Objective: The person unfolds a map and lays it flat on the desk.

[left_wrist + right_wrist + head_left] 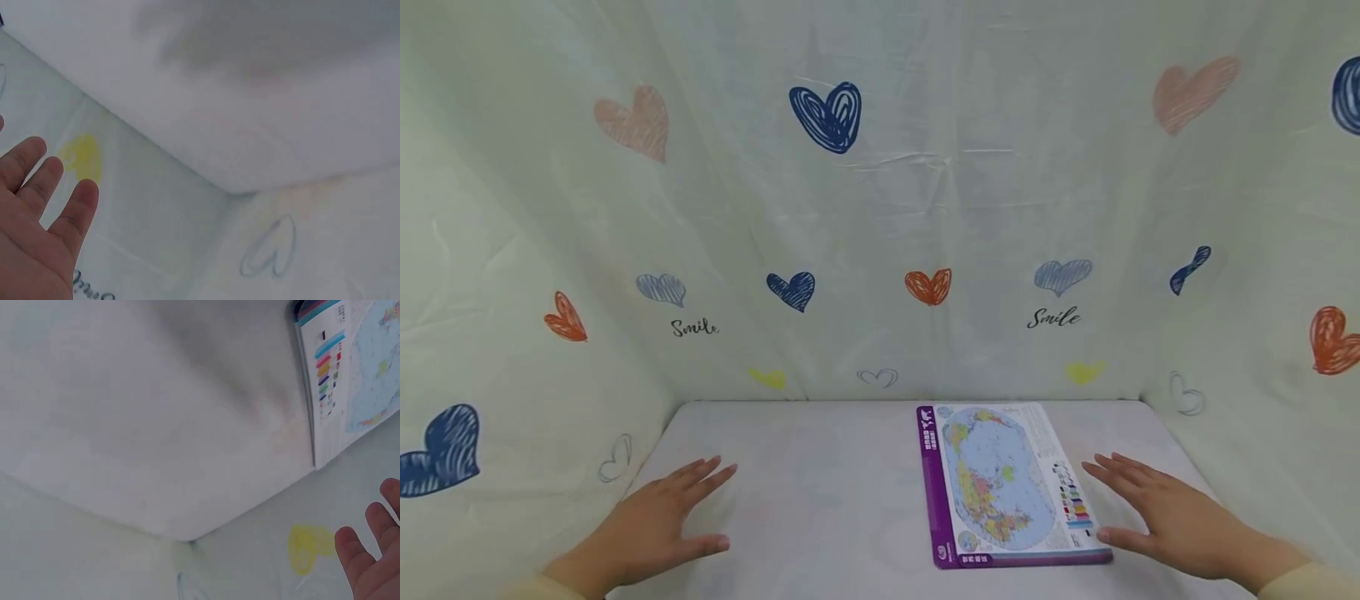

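A flat world map (1000, 475) with a purple border lies on the right half of the white table, its print turned sideways. Just beyond the map's right edge is my right hand (1165, 517), fingers spread and holding nothing. My left hand (655, 525) is over the table's left side with straight fingers and thumb apart, also holding nothing. In the left wrist view, part of the left hand (37, 212) shows at the lower left. The right wrist view has the map (369, 369) at upper right and the right fingers (375, 550) at lower right.
The white table (805, 483) ends at a pale curtain (880, 200) printed with hearts and the word Smile. The curtain also runs along the left and right sides. A table corner (231, 190) meets the curtain in the left wrist view.
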`<state>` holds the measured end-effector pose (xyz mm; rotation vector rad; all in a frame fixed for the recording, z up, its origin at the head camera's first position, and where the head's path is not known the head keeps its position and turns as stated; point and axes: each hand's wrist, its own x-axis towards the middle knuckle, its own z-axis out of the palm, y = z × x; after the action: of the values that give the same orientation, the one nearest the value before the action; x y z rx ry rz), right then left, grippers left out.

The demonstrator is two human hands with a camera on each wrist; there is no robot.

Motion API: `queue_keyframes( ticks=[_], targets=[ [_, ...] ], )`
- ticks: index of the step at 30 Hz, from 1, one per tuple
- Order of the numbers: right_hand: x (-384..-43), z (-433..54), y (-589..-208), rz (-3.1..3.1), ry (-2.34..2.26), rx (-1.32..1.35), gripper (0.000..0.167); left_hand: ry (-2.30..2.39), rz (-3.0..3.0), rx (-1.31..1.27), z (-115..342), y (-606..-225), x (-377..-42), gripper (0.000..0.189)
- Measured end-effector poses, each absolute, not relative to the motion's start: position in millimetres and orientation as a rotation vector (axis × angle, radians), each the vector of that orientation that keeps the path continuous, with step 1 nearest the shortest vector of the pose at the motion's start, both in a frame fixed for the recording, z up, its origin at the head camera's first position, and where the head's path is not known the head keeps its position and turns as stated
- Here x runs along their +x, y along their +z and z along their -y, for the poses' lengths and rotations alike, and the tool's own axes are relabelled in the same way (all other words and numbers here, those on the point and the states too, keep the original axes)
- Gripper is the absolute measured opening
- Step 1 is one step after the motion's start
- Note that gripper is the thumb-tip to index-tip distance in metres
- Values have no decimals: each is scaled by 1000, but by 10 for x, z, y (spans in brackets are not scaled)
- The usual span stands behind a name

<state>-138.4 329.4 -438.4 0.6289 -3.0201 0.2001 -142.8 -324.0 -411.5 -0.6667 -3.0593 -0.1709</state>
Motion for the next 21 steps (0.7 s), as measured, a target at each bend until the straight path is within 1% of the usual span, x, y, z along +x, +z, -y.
queue_keyframes(
  ticks=[5,9,12,15,17,21],
  targets=[
    [-1453,-3019,-4560,3006,288,631,80,-364,3129,-669,2708,-4350,-1458,89],
    [-1544,-2842,-4707,3063,336,553,82,-529,3129,-716,2133,-4593,-1538,83],
    [-1607,-2769,-4804,3084,335,480,82,-680,3160,-693,1693,-4714,-1618,77],
    [-1661,-2743,-4882,3124,304,340,87,-895,3207,-636,1309,-4775,-1694,72],
    [-1682,-2743,-4922,3172,297,233,94,-1053,3232,-586,1108,-4800,-1729,68],
    [-1674,-2761,-4989,3268,334,81,103,-1215,3248,-543,833,-4839,-1759,66]
  ],
)
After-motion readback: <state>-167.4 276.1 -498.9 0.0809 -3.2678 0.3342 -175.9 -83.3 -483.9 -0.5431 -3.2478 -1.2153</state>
